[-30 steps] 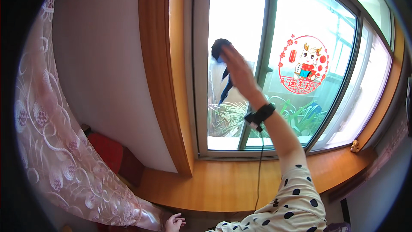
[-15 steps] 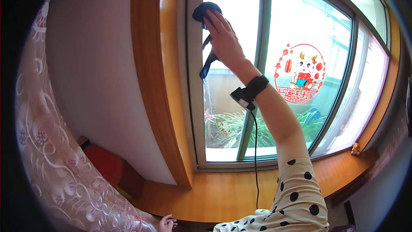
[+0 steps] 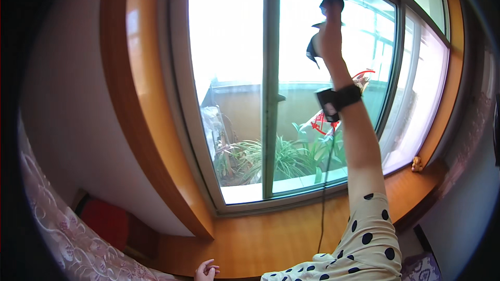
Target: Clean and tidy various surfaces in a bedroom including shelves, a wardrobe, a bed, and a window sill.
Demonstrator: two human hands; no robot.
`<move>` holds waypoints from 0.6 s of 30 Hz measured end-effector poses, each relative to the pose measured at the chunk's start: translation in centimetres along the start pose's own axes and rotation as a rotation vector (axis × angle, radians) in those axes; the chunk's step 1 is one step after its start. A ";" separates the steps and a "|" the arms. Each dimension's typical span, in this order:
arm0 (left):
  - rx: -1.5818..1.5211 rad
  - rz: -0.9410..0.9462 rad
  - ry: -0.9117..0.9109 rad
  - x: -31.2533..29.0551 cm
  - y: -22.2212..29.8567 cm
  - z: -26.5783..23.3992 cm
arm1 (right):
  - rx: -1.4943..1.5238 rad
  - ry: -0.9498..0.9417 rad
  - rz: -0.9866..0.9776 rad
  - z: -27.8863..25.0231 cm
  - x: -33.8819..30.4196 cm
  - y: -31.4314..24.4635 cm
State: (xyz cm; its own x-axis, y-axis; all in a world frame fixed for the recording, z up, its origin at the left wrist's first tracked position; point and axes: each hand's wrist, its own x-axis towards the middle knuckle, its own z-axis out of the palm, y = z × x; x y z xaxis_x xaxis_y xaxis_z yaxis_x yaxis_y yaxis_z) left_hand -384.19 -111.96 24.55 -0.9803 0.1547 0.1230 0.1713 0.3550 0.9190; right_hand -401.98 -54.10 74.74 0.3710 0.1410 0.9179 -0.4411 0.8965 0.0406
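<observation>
Found the bare left hand (image 3: 207,270) low at left, loosely curled, holding nothing visible. Recorded, right of the upright grey metal window bar (image 3: 269,83), the dark bunched fabric cloth (image 3: 333,0), near-vertical lengthwise, grasped by the nearer bare right hand (image 3: 330,41), projecting past its fingertips and trailing below-left. Noted rightward transfer across the bar since the earlier frame.

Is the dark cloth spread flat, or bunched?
Bunched: the cloth forms a dark lump at the right hand, with a loose end hanging beside it.
</observation>
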 end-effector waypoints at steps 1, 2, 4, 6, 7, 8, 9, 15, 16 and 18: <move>-0.052 0.003 -0.003 1.0 -0.5 0.3 | 0.219 -0.065 0.123 1.7 -0.2 -2.5; -0.095 -0.005 -0.018 1.5 -1.2 0.5 | 0.034 -0.038 -0.053 3.1 -1.6 -3.8; -0.117 -0.052 -0.048 3.6 -1.2 1.9 | 0.036 0.004 -0.242 4.8 -2.9 -6.8; -0.150 -0.115 -0.047 4.7 1.7 4.5 | 0.629 -0.089 0.122 3.5 -1.0 -11.2; -0.144 -0.111 -0.062 4.6 3.1 5.5 | 1.011 -0.194 0.506 1.9 -1.2 -13.2; -0.132 -0.099 -0.089 5.0 4.1 6.9 | 0.518 -0.178 0.136 2.9 -3.7 -10.7; -0.110 -0.121 -0.109 5.6 4.7 7.7 | 0.019 -0.173 -0.218 4.6 -7.5 -8.0; -0.103 -0.086 -0.255 7.4 8.5 12.2 | 0.343 -0.655 -0.058 -0.3 -24.2 -13.4; -0.093 -0.091 -0.282 7.0 6.8 12.3 | 0.355 -0.702 -0.025 -2.0 -28.7 -15.2; -0.089 -0.122 -0.345 7.3 5.2 12.7 | 0.407 -0.809 0.104 -5.1 -35.6 -18.2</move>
State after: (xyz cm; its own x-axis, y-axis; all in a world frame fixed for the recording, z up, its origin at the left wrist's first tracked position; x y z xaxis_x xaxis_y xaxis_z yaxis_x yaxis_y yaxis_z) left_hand -389.21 -97.26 25.43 -0.8994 0.4234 -0.1087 0.0317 0.3111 0.9499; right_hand -403.01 -73.30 39.33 -0.3058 -0.2621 0.9153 -0.7514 0.6568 -0.0630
